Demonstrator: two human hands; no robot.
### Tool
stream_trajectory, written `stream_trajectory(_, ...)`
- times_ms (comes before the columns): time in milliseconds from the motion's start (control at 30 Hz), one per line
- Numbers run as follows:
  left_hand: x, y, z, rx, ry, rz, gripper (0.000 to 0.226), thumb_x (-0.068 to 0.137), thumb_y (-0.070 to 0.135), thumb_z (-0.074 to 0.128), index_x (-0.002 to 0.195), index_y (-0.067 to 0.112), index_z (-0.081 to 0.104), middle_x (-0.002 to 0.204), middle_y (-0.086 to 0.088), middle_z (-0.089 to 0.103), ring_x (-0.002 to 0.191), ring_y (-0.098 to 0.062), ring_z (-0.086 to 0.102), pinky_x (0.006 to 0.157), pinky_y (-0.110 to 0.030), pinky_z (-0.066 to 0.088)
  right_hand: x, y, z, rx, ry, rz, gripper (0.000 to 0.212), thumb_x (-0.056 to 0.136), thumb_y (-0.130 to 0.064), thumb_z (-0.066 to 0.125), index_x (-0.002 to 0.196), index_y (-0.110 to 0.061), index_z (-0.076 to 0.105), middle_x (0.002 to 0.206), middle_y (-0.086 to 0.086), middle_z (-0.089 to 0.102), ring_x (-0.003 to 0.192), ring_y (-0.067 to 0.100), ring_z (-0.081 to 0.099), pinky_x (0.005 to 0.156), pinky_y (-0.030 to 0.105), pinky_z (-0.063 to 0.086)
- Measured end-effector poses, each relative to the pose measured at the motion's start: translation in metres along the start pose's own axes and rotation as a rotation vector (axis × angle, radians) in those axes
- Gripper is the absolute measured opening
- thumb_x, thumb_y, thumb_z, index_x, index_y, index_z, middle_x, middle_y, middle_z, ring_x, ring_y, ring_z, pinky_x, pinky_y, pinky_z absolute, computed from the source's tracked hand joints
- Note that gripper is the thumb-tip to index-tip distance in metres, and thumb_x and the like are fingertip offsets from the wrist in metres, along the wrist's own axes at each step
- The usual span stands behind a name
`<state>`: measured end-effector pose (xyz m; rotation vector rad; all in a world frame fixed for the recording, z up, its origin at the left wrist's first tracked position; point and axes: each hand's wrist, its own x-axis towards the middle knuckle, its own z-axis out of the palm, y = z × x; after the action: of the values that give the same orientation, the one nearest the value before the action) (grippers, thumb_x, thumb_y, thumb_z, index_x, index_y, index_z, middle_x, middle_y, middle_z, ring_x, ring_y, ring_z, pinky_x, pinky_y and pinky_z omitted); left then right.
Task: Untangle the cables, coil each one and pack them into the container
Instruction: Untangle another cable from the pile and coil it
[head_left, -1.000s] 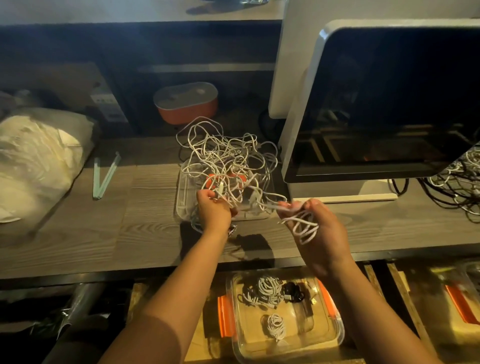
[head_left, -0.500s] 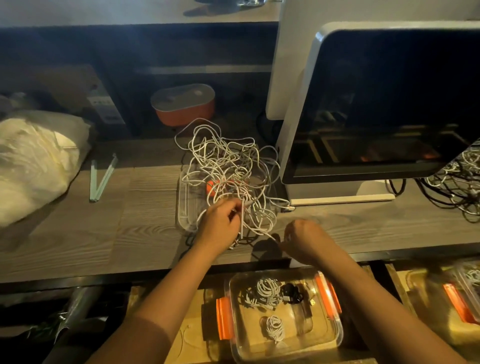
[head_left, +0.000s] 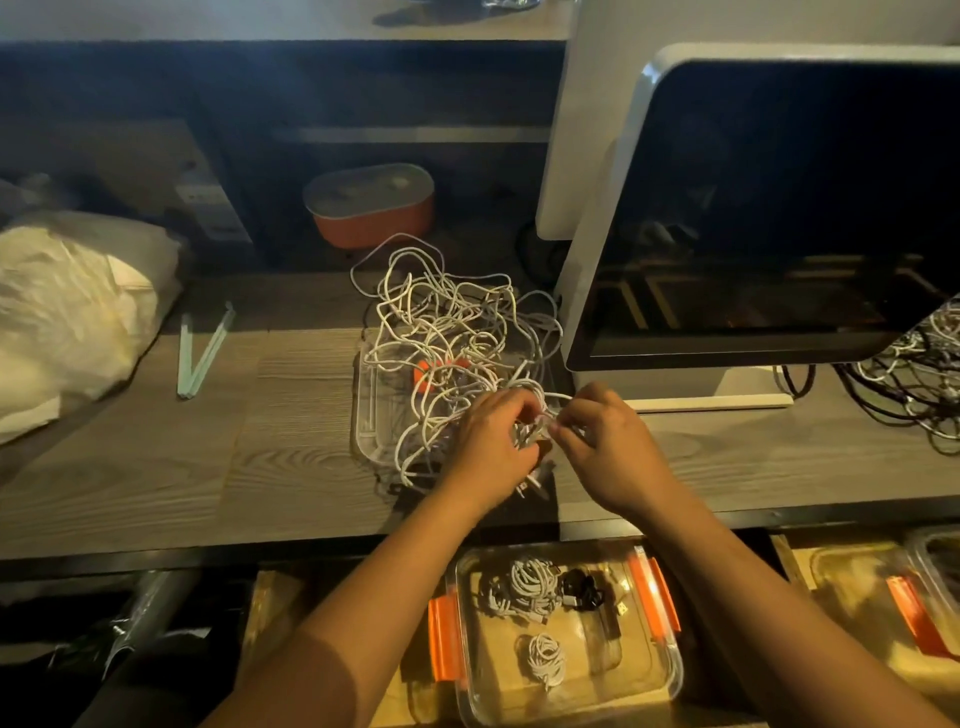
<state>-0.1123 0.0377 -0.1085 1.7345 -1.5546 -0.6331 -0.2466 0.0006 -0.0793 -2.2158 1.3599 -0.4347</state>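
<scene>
Left hand (head_left: 488, 447): fingers curled round white cables (head_left: 447, 332), fingertips hidden.
Right hand (head_left: 608, 447): thumb and forefinger pinch them; exact strand unclear.
Tray (head_left: 363, 415): mostly buried.

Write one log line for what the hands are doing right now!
left hand: grips cable tangle | right hand: pinches cable tangle | tangle: heaped on desk | container: holds coiled cables

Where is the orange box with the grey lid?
In the head view, the orange box sits at the back, just behind the tangle of white cables and left of the monitor.
</scene>
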Motion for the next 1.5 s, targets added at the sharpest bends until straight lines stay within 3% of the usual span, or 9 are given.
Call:
stream_trajectory(233,0.019,0.003,0.006,0.226,0.147,-0.061,0.015,0.08,0.009,0.056,0.082,0.022,0.047,0.08,0.006,0.045,0.081,-0.017,0.042,0.071,-0.03,0.025,-0.013,-0.014,0.003,0.271,0.005,-0.114,0.018,0.093,-0.025,0.053,0.084,-0.017,0.066,0.105,-0.01,0.049,0.096,0.004,0.051,0.08,0.024,0.046)
stream_trajectory(433,0.041,-0.022,0.007,0.391,0.098,-0.168,0.01,0.091,0.023,0.05,0.083,0.022,0.045,0.101,-0.007,0.057,0.102,-0.024,0.049,0.086,-0.037,0.028,-0.018,-0.028,-0.011,1.107,-0.065,0.111,0.023,0.093,-0.02,0.047,0.08,-0.007,0.06,0.094,0.0,0.069,0.095,0.01,0.064,0.077,0.016,0.051)
stream_trajectory(567,0.039,-0.03,0.011,0.59,0.255,-0.126,0.012,0.083,0.018,0.062,0.094,0.017,0.06,0.099,-0.006,0.058,0.099,-0.027,0.051,0.089,-0.036,0.03,-0.013,-0.025,-0.014,0.732,-0.079,0.282,0.012,0.091,-0.015,0.057,0.096,-0.016,0.046,0.072,-0.005,0.053,0.053,0.003,0.052,0.047,0.016,0.043)
stream_trajectory(733,0.037,-0.03,0.018,0.592,0.099,-0.047,0.021,0.09,0.026,0.056,0.11,0.027,0.061,0.111,0.0,0.051,0.111,-0.022,0.042,0.103,-0.039,0.02,-0.001,-0.013,0.012,-0.003,-0.444,0.279,0.013,0.088,-0.03,0.06,0.094,-0.019,0.063,0.086,-0.002,0.063,0.075,0.009,0.06,0.071,0.031,0.055)
stream_trajectory(900,0.036,-0.036,0.017,0.504,0.163,-0.027,0.021,0.084,0.038,0.06,0.094,0.022,0.069,0.093,-0.004,0.055,0.093,-0.026,0.051,0.092,-0.043,0.03,0.009,-0.012,0.003,0.229,-0.256,0.194,0.027,0.097,-0.034,0.047,0.074,-0.031,0.061,0.092,-0.001,0.058,0.084,0.014,0.058,0.076,0.032,0.049)
stream_trajectory(1000,0.034,-0.037,0.019,0.431,0.203,-0.047,0.023,0.084,0.038,0.051,0.089,0.024,0.069,0.086,-0.003,0.052,0.084,-0.026,0.052,0.087,-0.042,0.034,0.005,-0.023,-0.001,0.829,-0.145,0.259,0.025,0.098,-0.026,0.043,0.092,-0.025,0.067,0.116,-0.007,0.057,0.102,0.004,0.058,0.086,0.028,0.048)
stream_trajectory(1133,0.039,-0.036,0.017,0.427,0.217,-0.113,0.024,0.082,0.036,0.054,0.077,0.02,0.071,0.084,-0.005,0.051,0.084,-0.027,0.05,0.085,-0.04,0.033,-0.002,-0.028,0.002,1.167,-0.008,0.347,0.036,0.1,-0.022,0.036,0.083,-0.01,0.066,0.093,0.006,0.07,0.097,0.022,0.065,0.086,0.04,0.048)
stream_trajectory(1300,0.045,-0.032,0.016,0.479,0.197,-0.107,0.012,0.073,0.032,0.073,0.074,0.02,0.072,0.091,-0.008,0.056,0.092,-0.029,0.051,0.091,-0.041,0.032,-0.005,-0.031,-0.001,0.948,0.104,0.352,0.035,0.094,-0.013,0.049,0.059,-0.013,0.052,0.056,-0.002,0.053,0.062,0.017,0.056,0.055,0.023,0.048)
stream_trajectory(1500,0.039,-0.033,0.01,0.626,0.139,0.02,0.029,0.053,0.036,0.086,0.074,0.026,0.068,0.102,-0.003,0.062,0.101,-0.025,0.054,0.1,-0.055,0.031,0.011,-0.016,0.001,0.342,-0.129,0.353,0.028,0.086,-0.028,0.065,0.099,-0.027,0.041,0.073,-0.007,0.057,0.052,0.002,0.053,0.042,0.012,0.035)
